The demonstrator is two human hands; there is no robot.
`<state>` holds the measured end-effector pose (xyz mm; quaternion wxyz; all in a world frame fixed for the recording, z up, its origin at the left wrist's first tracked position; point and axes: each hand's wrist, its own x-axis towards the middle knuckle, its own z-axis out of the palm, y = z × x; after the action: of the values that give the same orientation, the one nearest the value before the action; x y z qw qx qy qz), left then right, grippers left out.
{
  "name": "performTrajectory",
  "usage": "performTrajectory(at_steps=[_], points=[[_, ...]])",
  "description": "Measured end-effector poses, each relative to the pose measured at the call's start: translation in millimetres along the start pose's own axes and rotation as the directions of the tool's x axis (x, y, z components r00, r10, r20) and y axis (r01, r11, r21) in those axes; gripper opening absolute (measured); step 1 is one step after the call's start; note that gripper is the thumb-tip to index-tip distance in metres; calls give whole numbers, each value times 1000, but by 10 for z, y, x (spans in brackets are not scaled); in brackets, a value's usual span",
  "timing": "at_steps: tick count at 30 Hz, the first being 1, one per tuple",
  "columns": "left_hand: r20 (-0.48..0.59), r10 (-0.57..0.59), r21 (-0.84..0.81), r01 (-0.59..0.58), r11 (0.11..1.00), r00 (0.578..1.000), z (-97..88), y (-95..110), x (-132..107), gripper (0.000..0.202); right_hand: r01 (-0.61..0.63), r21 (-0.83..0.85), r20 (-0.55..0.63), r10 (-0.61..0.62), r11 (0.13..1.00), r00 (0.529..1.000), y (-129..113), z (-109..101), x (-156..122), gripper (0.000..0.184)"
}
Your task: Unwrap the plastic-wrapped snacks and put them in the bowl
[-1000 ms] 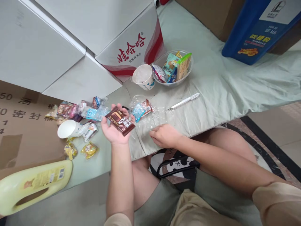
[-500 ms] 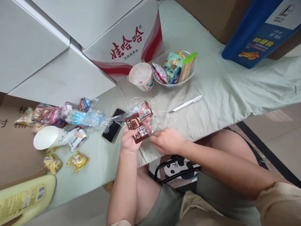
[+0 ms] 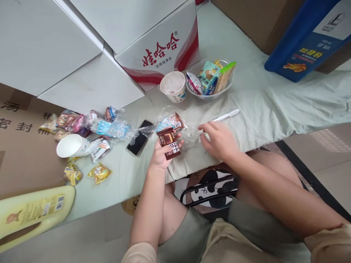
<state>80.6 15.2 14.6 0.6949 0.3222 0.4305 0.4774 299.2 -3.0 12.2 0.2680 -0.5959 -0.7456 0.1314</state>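
Observation:
A brown chocolate snack packet (image 3: pixel 169 143) is held in my left hand (image 3: pixel 159 156), thumb across its front and fingers behind. Beneath and beyond it lies a crinkled clear plastic bag (image 3: pixel 190 132), with another blue and brown snack packet (image 3: pixel 177 121) in or under the film. My right hand (image 3: pixel 221 141) is over the cloth at the bag's right side, its fingers bent and apart, with nothing visible in them. Just beyond those fingers a white pen (image 3: pixel 227 115) lies on the cloth, its near end partly covered by the hand.
A paper cup (image 3: pixel 173 87) and a clear bowl (image 3: pixel 210 95) of snack packets stand before a white carton (image 3: pixel 161 54). Leftward are a phone (image 3: pixel 139 138), a tipped paper cup (image 3: pixel 71 145) and several wrapped snacks (image 3: pixel 99 173). A blue jug (image 3: pixel 296 54) and yellow jug (image 3: pixel 35 210) flank them.
My right hand has moved right, off the plastic bag's edge toward the pen, and its fingers have spread. My left hand still holds the chocolate packet. The whole view has shifted slightly.

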Motion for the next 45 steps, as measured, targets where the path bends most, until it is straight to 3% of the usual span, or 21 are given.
performTrajectory(at_steps=[4,9,14,17,20,23,25,28,30,32,37,41,45], points=[[-6,-19,34,19,999,1000,-20,-78,48,55,-116,-176,-124,95,977,988,296,-99,10,41],[-11,-16,-9,16,1000,1000,56,-101,88,56,-155,-240,-22,154,958,988,510,-83,-7,39],[12,-49,-46,50,998,999,131,-122,63,56,-198,-217,-110,177,956,978,479,-122,76,32],[41,-82,-38,84,996,996,154,-143,24,60,-113,-35,-139,108,993,984,315,-131,65,33],[45,-94,-30,95,995,995,178,-171,7,59,-47,331,-10,54,942,999,62,-57,-33,36],[26,-55,-21,55,998,998,192,-205,17,51,-90,636,175,-29,767,984,-200,83,-128,40],[19,-22,-10,22,1000,1000,192,-217,26,47,-170,717,295,-73,676,953,-332,174,-147,43],[21,1,11,-1,1000,1000,178,-206,28,41,-400,734,501,-40,549,864,-424,259,-125,49],[39,-6,1,6,1000,999,166,-189,22,44,-503,723,559,25,473,828,-426,276,-104,52],[67,-22,-25,24,999,998,161,-180,15,47,-539,720,561,91,437,823,-404,272,-91,53],[69,-8,-55,11,998,998,184,-162,3,43,-581,696,599,104,423,794,-360,243,-83,49],[-57,125,-109,-131,985,990,144,-14,-3,43,-602,624,659,77,499,748,-367,231,-95,39],[-207,267,-67,-286,956,941,11,167,-19,42,-550,568,677,32,612,735,-358,208,-111,31]])
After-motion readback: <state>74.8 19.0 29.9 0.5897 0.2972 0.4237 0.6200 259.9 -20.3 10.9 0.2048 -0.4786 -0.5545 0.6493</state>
